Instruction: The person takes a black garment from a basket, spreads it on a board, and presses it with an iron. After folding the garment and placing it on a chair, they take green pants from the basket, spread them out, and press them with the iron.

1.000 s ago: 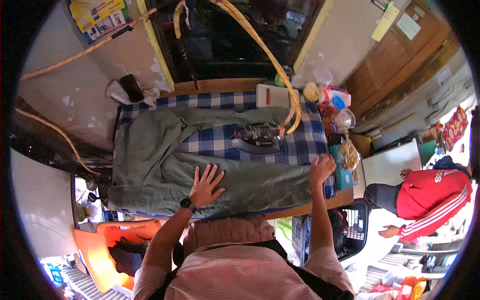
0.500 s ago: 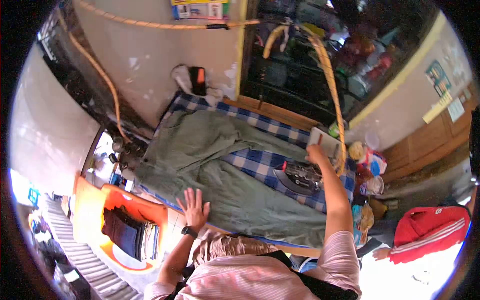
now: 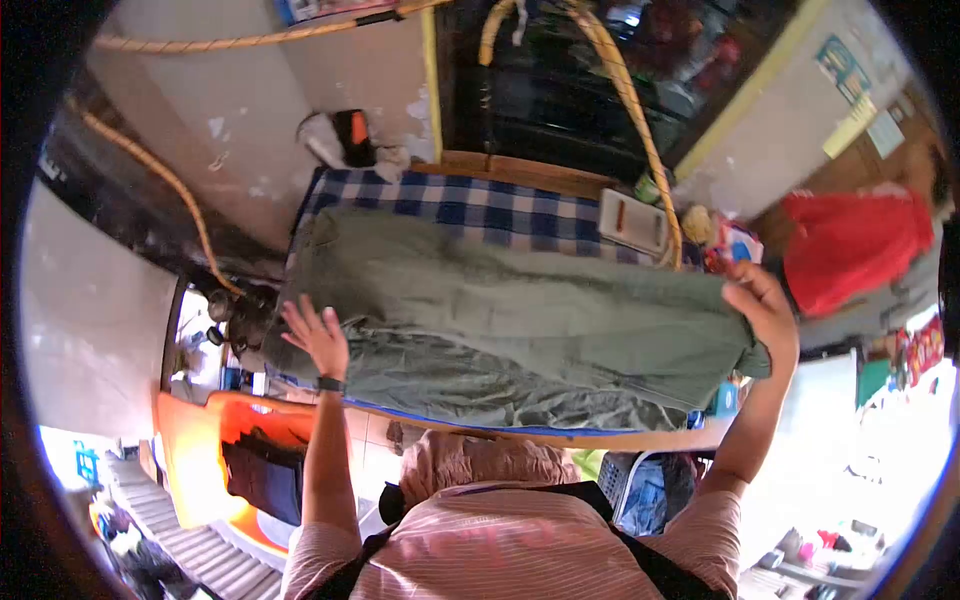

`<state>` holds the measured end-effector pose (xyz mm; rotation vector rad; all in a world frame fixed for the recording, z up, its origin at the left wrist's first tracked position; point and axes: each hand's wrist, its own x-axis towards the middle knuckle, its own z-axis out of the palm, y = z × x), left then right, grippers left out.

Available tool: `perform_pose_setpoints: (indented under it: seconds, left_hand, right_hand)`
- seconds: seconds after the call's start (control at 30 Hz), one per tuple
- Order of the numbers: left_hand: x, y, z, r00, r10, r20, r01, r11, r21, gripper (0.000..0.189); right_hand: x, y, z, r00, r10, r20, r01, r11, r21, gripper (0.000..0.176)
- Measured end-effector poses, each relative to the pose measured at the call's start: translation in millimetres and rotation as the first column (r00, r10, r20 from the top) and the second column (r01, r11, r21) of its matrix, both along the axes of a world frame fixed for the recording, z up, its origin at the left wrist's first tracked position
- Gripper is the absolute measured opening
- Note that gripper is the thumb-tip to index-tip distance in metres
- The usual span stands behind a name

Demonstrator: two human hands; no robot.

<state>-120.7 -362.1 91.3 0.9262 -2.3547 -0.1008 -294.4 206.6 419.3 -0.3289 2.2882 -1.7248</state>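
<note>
Green trousers point(image 3: 520, 310) lie lengthwise over a blue-and-white checkered cloth point(image 3: 520, 205) on a low table. Their upper leg stretches to the right, where its end overhangs the table, and the lower layer beneath is crumpled along the front. At that hem, my right hand point(image 3: 768, 305) is slightly blurred, thumb and fingers closed on the fabric edge. My left hand point(image 3: 316, 338) is open with fingers spread, over the trousers' left end, a dark band on its wrist. The iron does not show in this view.
A white tray point(image 3: 634, 222) sits at the back right beneath a yellow-wrapped hanging cord point(image 3: 635, 95). An orange chair point(image 3: 190, 450) with folded clothes stands front left. A basket point(image 3: 618, 475) holds clothes below the table. A person in a red top point(image 3: 855, 245) is at right.
My right hand has moved right with the trouser leg, which now covers the cloth where the iron stood. My left hand has lifted and shifted left. The view has turned; the red-clad person appears farther back.
</note>
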Motion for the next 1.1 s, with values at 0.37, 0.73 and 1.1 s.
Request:
perform_pose_setpoints:
  seconds: [0.37,0.73,1.1]
  left_hand:
    - [-65,-199,-51,0.999,0.038,-0.020,-0.017,0.765,0.644,0.074]
    - [-73,-159,49,0.998,0.051,-0.043,0.019,0.397,0.917,0.089]
    - [-59,-190,49,0.969,-0.135,-0.208,0.248,0.539,0.805,0.052]
  right_hand:
    - [68,251,-350,0.725,0.200,-0.660,0.518,0.473,0.713,0.009]
    - [113,141,-359,0.719,-0.519,-0.462,0.665,0.321,0.675,0.032]
    - [82,160,-358,0.741,-0.666,0.086,0.333,0.475,0.814,0.040]
